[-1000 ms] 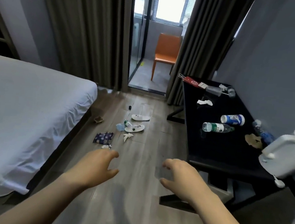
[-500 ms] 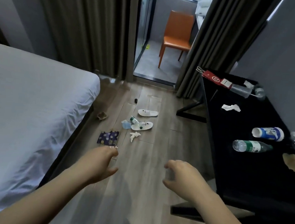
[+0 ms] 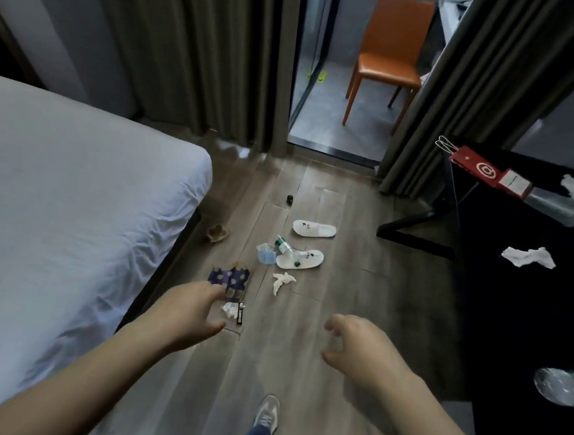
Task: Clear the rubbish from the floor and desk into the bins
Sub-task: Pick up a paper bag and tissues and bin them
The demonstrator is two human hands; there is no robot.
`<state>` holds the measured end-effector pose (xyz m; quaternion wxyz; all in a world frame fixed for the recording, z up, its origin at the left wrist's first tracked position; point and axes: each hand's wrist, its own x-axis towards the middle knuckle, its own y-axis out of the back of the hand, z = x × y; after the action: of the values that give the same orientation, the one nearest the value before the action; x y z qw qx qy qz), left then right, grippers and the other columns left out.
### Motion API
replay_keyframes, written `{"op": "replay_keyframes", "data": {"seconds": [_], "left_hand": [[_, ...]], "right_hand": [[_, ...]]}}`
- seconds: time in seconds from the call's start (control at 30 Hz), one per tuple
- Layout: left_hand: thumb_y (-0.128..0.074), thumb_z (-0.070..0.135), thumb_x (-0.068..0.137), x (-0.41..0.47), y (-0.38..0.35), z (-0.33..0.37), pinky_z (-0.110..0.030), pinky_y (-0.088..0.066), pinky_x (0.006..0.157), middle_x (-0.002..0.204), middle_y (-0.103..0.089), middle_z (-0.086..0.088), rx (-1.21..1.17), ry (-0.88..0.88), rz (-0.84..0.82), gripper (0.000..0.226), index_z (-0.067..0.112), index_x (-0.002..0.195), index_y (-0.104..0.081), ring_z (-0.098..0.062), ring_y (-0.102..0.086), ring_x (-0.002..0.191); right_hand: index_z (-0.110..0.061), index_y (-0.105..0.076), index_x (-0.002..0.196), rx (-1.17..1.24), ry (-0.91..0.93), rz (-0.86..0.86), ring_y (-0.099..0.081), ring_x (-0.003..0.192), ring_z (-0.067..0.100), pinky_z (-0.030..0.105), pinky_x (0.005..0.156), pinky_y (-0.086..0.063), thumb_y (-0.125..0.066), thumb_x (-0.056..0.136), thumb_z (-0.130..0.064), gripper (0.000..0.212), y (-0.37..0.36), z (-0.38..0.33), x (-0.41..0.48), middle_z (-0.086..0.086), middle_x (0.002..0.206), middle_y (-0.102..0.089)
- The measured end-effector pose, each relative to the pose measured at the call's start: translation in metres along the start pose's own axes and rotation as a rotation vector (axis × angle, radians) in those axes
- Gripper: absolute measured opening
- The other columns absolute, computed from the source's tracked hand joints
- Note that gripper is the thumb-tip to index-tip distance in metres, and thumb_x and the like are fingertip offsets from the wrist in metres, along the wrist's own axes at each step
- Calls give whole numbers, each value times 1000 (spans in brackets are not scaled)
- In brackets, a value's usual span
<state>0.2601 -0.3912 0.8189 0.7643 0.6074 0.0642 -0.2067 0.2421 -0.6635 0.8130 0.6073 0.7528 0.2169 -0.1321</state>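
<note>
Left hand (image 3: 188, 316), right hand (image 3: 361, 346): both are hovering empty, fingers loosely curled. Just ahead of the left hand, patterned wrapper (image 3: 229, 279), floor tissue (image 3: 282, 282) and face mask (image 3: 265, 254) are lying unpicked. Right of the right hand, desk (image 3: 511, 320) is carrying crumpled tissue (image 3: 528, 257) and plastic bottle (image 3: 560, 386). Clearing is seemingly only beginning; no bins in view.

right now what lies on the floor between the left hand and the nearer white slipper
In the head view, a purple dotted wrapper and a crumpled white tissue lie between the left hand and the nearer slipper.

floor (image 3: 302, 356) aisle open | bed (image 3: 72, 217) left | desk (image 3: 528, 322) right | litter cluster (image 3: 275, 261) ahead
</note>
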Motion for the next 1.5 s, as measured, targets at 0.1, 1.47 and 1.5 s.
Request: {"op": "replay_keyframes", "data": {"seconds": [0.1,1.47,1.5], "left_hand": [[-58,44,87,40,9,-3,-25,-45,92,122,-59,5,-17,18,-4,40,26,123,-55,-11,-55,111],[-58,53,83,459,-207,-232,-27,-43,75,117,-57,-2,-151,265,-320,50,21,121,-52,-17,-56,101],[-59,55,81,469,-229,-238,-27,-42,73,115,-56,-2,-162,293,-324,51,22,118,-52,-17,-56,98]], "right_hand": [[-25,-53,129,-10,19,-2,-53,117,16,27,91,-43,-59,85,-37,46,22,9,43,-4,126,-58],[-22,-53,128,-85,76,-225,-56,111,20,31,86,-47,-60,87,-39,44,-121,17,533,0,121,-58],[-22,-53,128,-90,87,-226,-57,111,20,31,86,-47,-59,88,-39,44,-138,23,549,-1,122,-58]]}}
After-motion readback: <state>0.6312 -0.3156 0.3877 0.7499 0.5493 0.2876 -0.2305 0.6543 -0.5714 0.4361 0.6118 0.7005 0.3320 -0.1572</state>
